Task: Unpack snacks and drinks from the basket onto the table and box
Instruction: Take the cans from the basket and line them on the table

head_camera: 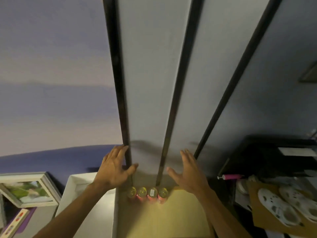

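Several pink drink cans (147, 194) with gold tops stand in a row at the far edge of a cardboard box (163, 219), close to the wall. My left hand (115, 169) hovers above and to the left of the cans, fingers spread and holding nothing. My right hand (187, 170) hovers above and to the right of them, fingers straight and held apart, also holding nothing. Neither hand touches a can. No basket is in view.
Black vertical bars (120, 79) run up the grey wall behind the box. A white box (75, 184) sits at the left, with a framed picture (29, 189) beyond it. Paint palettes (284, 206) on cardboard and a pink pump (231, 176) lie at the right.
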A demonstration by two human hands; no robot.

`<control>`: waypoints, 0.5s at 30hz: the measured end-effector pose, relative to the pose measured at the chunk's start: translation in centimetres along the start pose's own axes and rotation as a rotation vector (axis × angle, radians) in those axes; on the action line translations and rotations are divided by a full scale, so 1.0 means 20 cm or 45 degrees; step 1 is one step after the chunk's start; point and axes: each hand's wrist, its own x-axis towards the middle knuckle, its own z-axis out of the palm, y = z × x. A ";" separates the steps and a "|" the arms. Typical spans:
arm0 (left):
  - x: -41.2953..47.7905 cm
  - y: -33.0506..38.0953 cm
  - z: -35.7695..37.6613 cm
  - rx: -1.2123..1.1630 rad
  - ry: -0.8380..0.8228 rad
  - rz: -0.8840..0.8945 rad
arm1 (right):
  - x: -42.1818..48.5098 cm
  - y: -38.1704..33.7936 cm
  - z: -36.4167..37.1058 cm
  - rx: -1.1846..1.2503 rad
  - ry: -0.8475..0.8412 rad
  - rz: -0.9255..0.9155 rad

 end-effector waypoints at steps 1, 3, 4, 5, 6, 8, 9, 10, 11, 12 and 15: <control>0.00 0.04 -0.11 0.017 0.012 0.023 | -0.03 -0.05 -0.10 0.000 0.034 0.008; -0.03 0.13 -0.32 0.062 0.044 0.085 | -0.09 -0.16 -0.30 -0.017 0.073 0.024; -0.04 0.17 -0.42 0.086 0.064 0.118 | -0.13 -0.21 -0.39 -0.023 0.093 0.034; -0.06 0.21 -0.51 0.106 0.086 0.143 | -0.17 -0.25 -0.47 -0.028 0.119 0.045; -0.07 0.25 -0.60 0.123 0.111 0.159 | -0.20 -0.30 -0.55 -0.033 0.145 0.059; -0.13 0.32 -0.76 0.154 0.162 0.173 | -0.28 -0.39 -0.69 -0.050 0.183 0.071; -0.17 0.35 -0.84 0.161 0.186 0.176 | -0.32 -0.42 -0.76 -0.056 0.197 0.061; -0.21 0.38 -0.90 0.160 0.210 0.181 | -0.37 -0.46 -0.82 -0.056 0.211 0.041; -0.26 0.40 -0.96 0.154 0.231 0.183 | -0.41 -0.49 -0.87 -0.058 0.227 0.016; -0.31 0.43 -1.01 0.148 0.250 0.181 | -0.45 -0.51 -0.92 -0.061 0.241 -0.006; -0.48 0.49 -1.13 0.137 0.303 0.147 | -0.56 -0.56 -1.04 -0.053 0.278 -0.066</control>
